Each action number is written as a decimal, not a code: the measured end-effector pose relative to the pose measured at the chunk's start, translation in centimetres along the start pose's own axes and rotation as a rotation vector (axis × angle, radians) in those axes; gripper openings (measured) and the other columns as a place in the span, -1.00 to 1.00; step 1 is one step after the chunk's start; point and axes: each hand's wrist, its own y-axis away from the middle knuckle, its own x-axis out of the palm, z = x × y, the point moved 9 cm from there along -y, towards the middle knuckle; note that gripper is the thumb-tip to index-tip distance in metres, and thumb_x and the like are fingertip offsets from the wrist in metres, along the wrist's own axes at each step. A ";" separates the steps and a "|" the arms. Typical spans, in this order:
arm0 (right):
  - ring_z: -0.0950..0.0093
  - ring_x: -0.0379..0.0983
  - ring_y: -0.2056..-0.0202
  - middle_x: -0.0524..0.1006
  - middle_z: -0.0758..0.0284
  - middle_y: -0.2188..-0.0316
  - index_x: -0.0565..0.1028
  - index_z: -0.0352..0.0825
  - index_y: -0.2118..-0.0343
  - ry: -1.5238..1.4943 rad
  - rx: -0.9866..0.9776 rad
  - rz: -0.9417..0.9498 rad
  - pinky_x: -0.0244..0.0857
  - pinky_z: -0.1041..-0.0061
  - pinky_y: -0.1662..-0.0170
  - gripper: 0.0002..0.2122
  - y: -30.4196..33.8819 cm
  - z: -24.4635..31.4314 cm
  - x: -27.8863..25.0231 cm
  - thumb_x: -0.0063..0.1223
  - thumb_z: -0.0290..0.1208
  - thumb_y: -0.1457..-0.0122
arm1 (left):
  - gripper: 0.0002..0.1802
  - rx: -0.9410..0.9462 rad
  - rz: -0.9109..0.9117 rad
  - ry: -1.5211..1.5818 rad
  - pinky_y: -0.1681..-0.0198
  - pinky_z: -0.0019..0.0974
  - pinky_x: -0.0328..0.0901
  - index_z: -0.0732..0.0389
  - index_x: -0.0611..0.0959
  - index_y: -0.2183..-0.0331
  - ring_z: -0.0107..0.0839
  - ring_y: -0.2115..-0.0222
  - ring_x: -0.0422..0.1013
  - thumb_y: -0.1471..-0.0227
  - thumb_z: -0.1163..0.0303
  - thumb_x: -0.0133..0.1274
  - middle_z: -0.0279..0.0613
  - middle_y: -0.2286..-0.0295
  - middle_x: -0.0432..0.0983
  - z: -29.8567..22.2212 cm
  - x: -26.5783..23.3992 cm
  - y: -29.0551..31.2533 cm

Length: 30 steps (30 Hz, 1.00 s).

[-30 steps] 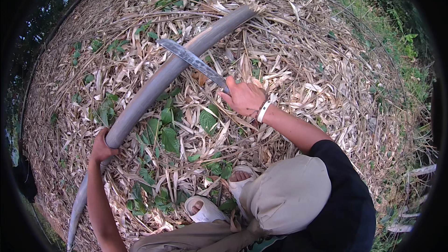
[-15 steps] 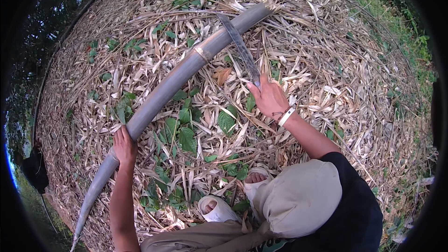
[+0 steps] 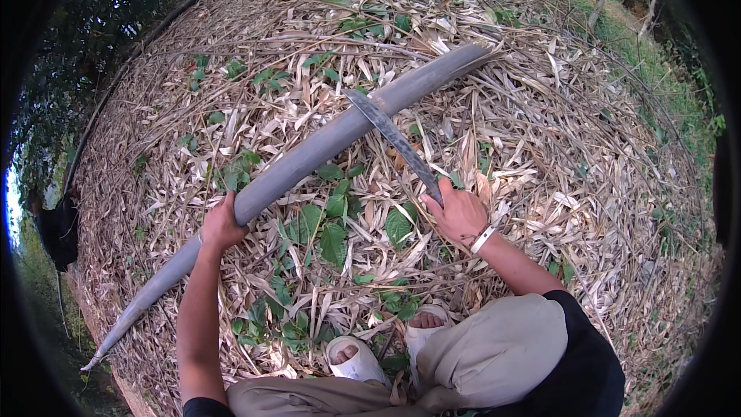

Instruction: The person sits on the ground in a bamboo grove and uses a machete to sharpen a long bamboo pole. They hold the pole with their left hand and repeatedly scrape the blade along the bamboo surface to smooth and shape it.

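A long grey bamboo pole (image 3: pixel 305 164) slants from the lower left to the upper middle, over dry leaves. My left hand (image 3: pixel 224 222) is closed around its lower half. With my right hand (image 3: pixel 457 214) I grip a machete (image 3: pixel 405 150) whose handle is hidden in my fist. The dark blade lies across the pole at a pale joint, its tip reaching past the pole's far side. Light splintered fibres show at the pole's upper end.
Dry bamboo leaves (image 3: pixel 540 185) and thin twigs cover the ground. Green leafy plants (image 3: pixel 333 243) grow between my left arm and the machete. My feet in pale sandals (image 3: pixel 359 363) are close below. A dark object (image 3: pixel 58 232) stands at the far left, beside trees.
The machete blade has moved down the pole toward me, from the part beyond the joint to the joint itself. The pole appears lower and turned slightly flatter in view. My left hand keeps its hold.
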 end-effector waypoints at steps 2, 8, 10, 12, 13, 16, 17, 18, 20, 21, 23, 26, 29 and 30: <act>-0.10 0.54 0.51 0.53 -0.05 0.63 0.30 -0.39 0.26 -0.007 -0.090 0.111 0.41 -0.03 0.45 -0.54 0.9 3.0 1.8 -0.09 0.05 -0.34 | -0.14 -0.008 0.016 -0.002 0.12 0.07 0.45 0.19 0.37 -0.05 0.08 0.21 0.55 0.29 0.22 0.39 0.14 0.23 0.59 0.4 0.0 0.2; -0.11 0.54 0.50 0.54 -0.04 0.60 0.30 -0.37 0.22 -0.026 0.092 -0.020 0.43 -0.01 0.41 -0.54 -2.2 -2.0 -0.8 -0.07 0.06 -0.32 | -0.15 0.031 -0.044 -0.017 0.09 0.06 0.44 0.16 0.37 -0.04 0.09 0.20 0.55 0.28 0.17 0.40 0.11 0.23 0.60 -0.7 0.7 0.4; -0.10 0.54 0.49 0.54 -0.04 0.61 0.30 -0.38 0.23 0.052 -0.011 0.100 0.42 0.00 0.43 -0.56 -0.8 0.2 -0.8 -0.06 0.03 -0.33 | -0.15 0.029 -0.035 0.001 0.09 0.05 0.44 0.16 0.37 -0.04 0.08 0.17 0.54 0.28 0.18 0.40 0.10 0.22 0.60 0.2 0.7 0.7; -0.12 0.53 0.49 0.54 -0.05 0.60 0.29 -0.38 0.22 0.144 -0.098 0.137 0.42 -0.02 0.42 -0.57 -0.2 0.0 -0.8 -0.07 0.01 -0.33 | -0.15 0.072 -0.099 -0.014 0.09 0.06 0.44 0.17 0.37 -0.05 0.07 0.18 0.55 0.28 0.19 0.40 0.10 0.23 0.60 -0.2 0.3 1.2; -0.12 0.53 0.49 0.54 -0.05 0.60 0.29 -0.36 0.20 0.091 -0.006 0.083 0.42 -0.03 0.41 -0.57 -0.5 -1.9 -1.2 -0.07 0.02 -0.33 | -0.14 0.041 -0.072 -0.022 0.10 0.05 0.44 0.16 0.38 -0.05 0.08 0.20 0.55 0.30 0.18 0.40 0.10 0.25 0.60 -0.3 0.6 1.0; -0.09 0.54 0.50 0.54 -0.03 0.62 0.28 -0.34 0.19 0.001 0.058 -0.033 0.41 -0.03 0.42 -0.59 -1.4 -2.2 -2.0 -0.06 0.01 -0.33 | -0.14 0.018 -0.003 0.020 0.10 0.05 0.44 0.16 0.39 -0.04 0.10 0.21 0.56 0.32 0.18 0.40 0.11 0.26 0.61 0.0 0.4 0.2; -0.09 0.54 0.50 0.54 -0.03 0.63 0.29 -0.36 0.20 0.102 0.020 0.075 0.41 -0.02 0.44 -0.60 -0.9 -1.5 -1.5 -0.05 -0.02 -0.33 | -0.10 0.040 -0.062 0.075 0.10 0.07 0.43 0.20 0.42 -0.08 0.12 0.23 0.55 0.40 0.27 0.37 0.17 0.32 0.61 0.2 0.4 0.3; -0.08 0.54 0.50 0.53 -0.03 0.63 0.29 -0.37 0.21 0.185 -0.004 0.183 0.41 0.00 0.46 -0.60 0.2 0.1 -1.0 -0.04 -0.04 -0.33 | -0.09 0.047 -0.057 0.069 0.10 0.07 0.43 0.21 0.42 -0.08 0.13 0.22 0.55 0.41 0.27 0.37 0.18 0.32 0.61 0.4 0.4 0.4; -0.10 0.53 0.50 0.52 -0.05 0.64 0.28 -0.44 0.22 0.126 -0.129 0.108 0.39 0.02 0.47 -0.61 0.3 1.9 -1.2 -0.04 -0.11 -0.34 | -0.07 0.059 -0.046 0.056 0.10 0.07 0.42 0.21 0.42 -0.08 0.14 0.22 0.55 0.44 0.27 0.37 0.19 0.30 0.61 0.8 0.2 0.6; -0.11 0.53 0.50 0.52 -0.05 0.63 0.28 -0.44 0.22 0.022 -0.026 0.056 0.39 0.01 0.47 -0.62 0.0 0.7 -1.0 -0.05 -0.11 -0.35 | -0.07 0.082 -0.011 0.061 0.10 0.05 0.43 0.19 0.43 -0.07 0.14 0.22 0.55 0.45 0.26 0.38 0.17 0.29 0.61 0.7 0.5 0.4; -0.13 0.52 0.49 0.52 -0.07 0.62 0.27 -0.44 0.22 -0.140 0.138 -0.066 0.39 -0.02 0.44 -0.60 -0.8 -2.0 0.0 -0.06 -0.09 -0.34 | -0.07 0.115 0.022 0.100 0.09 0.00 0.44 0.16 0.45 -0.05 0.12 0.21 0.55 0.48 0.25 0.42 0.14 0.27 0.62 0.2 0.6 -1.1; -0.10 0.53 0.50 0.52 -0.08 0.63 0.29 -0.43 0.24 0.118 -0.220 0.119 0.41 -0.01 0.43 -0.60 0.3 2.2 1.3 -0.04 -0.08 -0.33 | -0.11 0.175 0.137 0.222 0.09 -0.04 0.44 0.16 0.51 0.01 0.10 0.22 0.55 0.55 0.27 0.40 0.11 0.26 0.63 1.8 0.7 -1.7; -0.09 0.54 0.50 0.54 -0.06 0.62 0.30 -0.38 0.21 -0.064 0.063 0.021 0.42 -0.04 0.41 -0.60 -1.4 -1.0 0.6 -0.06 -0.03 -0.32 | -0.08 0.217 0.151 0.253 0.08 -0.08 0.43 0.15 0.54 0.02 0.04 0.23 0.56 0.61 0.26 0.40 0.08 0.26 0.63 1.6 0.5 -2.2; -0.09 0.53 0.51 0.53 -0.04 0.63 0.31 -0.37 0.22 -0.038 0.029 -0.002 0.41 -0.03 0.43 -0.61 -1.4 -0.6 0.4 -0.03 -0.04 -0.31 | -0.07 0.224 0.153 0.242 0.08 -0.08 0.43 0.15 0.54 0.01 0.04 0.23 0.56 0.62 0.25 0.41 0.07 0.26 0.63 1.3 0.6 -2.5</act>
